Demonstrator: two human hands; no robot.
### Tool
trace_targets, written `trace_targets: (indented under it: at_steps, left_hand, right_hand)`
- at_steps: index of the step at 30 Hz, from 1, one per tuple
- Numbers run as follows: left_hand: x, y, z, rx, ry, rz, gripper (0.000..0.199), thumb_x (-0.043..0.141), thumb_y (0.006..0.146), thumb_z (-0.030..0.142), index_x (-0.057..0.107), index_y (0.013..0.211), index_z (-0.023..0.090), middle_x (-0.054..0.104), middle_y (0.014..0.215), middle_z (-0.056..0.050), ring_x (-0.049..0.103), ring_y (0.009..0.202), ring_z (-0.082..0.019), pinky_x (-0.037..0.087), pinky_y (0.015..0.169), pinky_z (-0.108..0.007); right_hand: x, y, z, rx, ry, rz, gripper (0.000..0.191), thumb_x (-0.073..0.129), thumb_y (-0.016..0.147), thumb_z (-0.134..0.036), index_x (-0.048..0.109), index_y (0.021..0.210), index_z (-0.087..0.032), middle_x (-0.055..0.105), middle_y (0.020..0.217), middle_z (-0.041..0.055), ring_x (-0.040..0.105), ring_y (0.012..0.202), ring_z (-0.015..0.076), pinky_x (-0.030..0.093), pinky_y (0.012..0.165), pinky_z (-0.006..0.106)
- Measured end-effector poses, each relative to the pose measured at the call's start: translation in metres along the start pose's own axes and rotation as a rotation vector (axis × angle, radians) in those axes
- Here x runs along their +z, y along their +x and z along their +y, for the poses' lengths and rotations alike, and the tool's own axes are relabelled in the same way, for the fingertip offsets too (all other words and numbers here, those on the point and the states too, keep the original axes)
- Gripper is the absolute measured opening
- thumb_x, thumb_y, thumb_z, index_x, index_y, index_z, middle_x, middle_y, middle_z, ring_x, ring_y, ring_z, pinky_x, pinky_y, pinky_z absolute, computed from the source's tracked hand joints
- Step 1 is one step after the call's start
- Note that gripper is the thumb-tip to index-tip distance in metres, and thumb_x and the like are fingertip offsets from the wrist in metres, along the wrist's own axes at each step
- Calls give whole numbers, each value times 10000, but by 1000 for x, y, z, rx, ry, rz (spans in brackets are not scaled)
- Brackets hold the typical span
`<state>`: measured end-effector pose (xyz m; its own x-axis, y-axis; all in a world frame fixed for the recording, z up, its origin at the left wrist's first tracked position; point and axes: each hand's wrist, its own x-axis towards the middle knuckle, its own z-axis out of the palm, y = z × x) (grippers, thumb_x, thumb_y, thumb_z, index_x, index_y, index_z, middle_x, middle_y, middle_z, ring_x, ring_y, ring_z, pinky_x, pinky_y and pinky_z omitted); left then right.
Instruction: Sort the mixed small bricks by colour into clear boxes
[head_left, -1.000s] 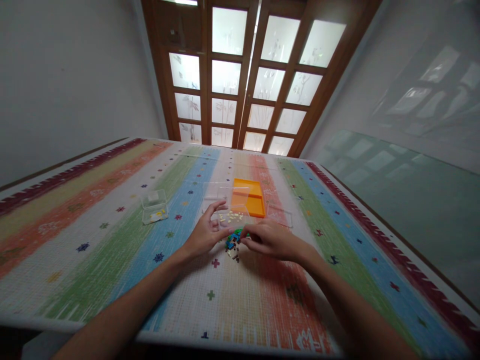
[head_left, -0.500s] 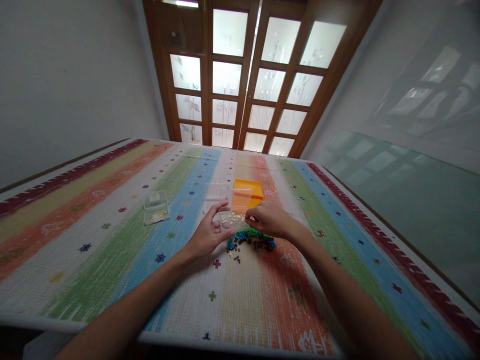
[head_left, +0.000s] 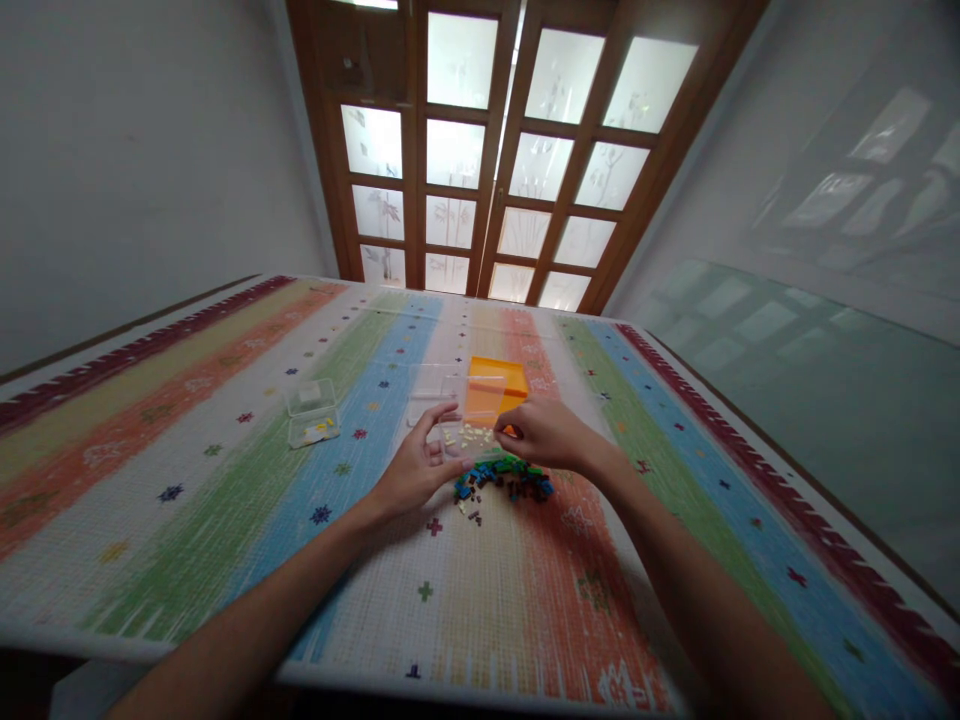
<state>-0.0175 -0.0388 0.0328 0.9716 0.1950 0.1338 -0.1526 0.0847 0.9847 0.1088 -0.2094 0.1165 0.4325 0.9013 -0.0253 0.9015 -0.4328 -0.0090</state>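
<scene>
My left hand (head_left: 416,468) curves round the near left side of a clear plastic box (head_left: 455,452), thumb at the front and fingers along its side. Small cream-coloured pieces (head_left: 477,436) lie scattered in the box. Over its right side, my right hand (head_left: 551,432) is closed in a pinch; whatever sits between the fingertips is too small to make out. Just in front of the box is a pile of small blue, green and dark building bricks (head_left: 510,482), with a few loose brown and cream pieces (head_left: 471,514) nearer me.
Behind the box stands an orange tray (head_left: 498,372), partly seen through clear plastic. A small open clear case (head_left: 315,412) with yellow and white pieces is off to the left. A striped cloth (head_left: 360,590) covers the table; walls rise on both sides.
My right hand has shifted very slightly to the right, still pinched over the box. My left hand stays at the box's left side.
</scene>
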Motion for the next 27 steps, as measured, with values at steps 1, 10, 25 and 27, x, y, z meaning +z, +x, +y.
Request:
trace_targets:
  at_steps: [1, 10, 25, 27]
  left_hand:
    - [0, 0, 0, -1, -1, -1, 766, 833, 713, 258, 463, 1384, 253, 468, 1456, -149, 696, 946, -187, 592, 847, -355]
    - [0, 0, 0, 15, -6, -14, 767, 829, 714, 258, 459, 1386, 247, 476, 1449, -156, 702, 962, -205, 594, 849, -367]
    - [0, 1, -1, 0, -17, 6, 769, 838, 701, 247, 460, 1371, 249, 479, 1441, -145, 705, 947, -187, 595, 863, -365]
    - [0, 0, 0, 6, -20, 0, 763, 836, 703, 247, 460, 1367, 249, 478, 1438, -145, 707, 949, -191, 595, 864, -366]
  right_hand:
    - [-2, -1, 0, 6, 3, 7, 239, 582, 898, -219, 801, 990, -202, 758, 822, 67, 627, 699, 163, 309, 600, 252]
    - [5, -2, 4, 6, 22, 2, 275, 554, 901, -208, 782, 1053, -201, 767, 897, 76, 646, 748, 176, 343, 642, 254]
    - [10, 0, 4, 11, 37, 15, 279, 546, 911, -222, 773, 1071, -196, 753, 862, 78, 633, 731, 173, 322, 627, 258]
    - [9, -1, 3, 16, 43, 38, 279, 549, 918, -226, 761, 1097, -197, 745, 855, 73, 623, 729, 170, 320, 630, 258]
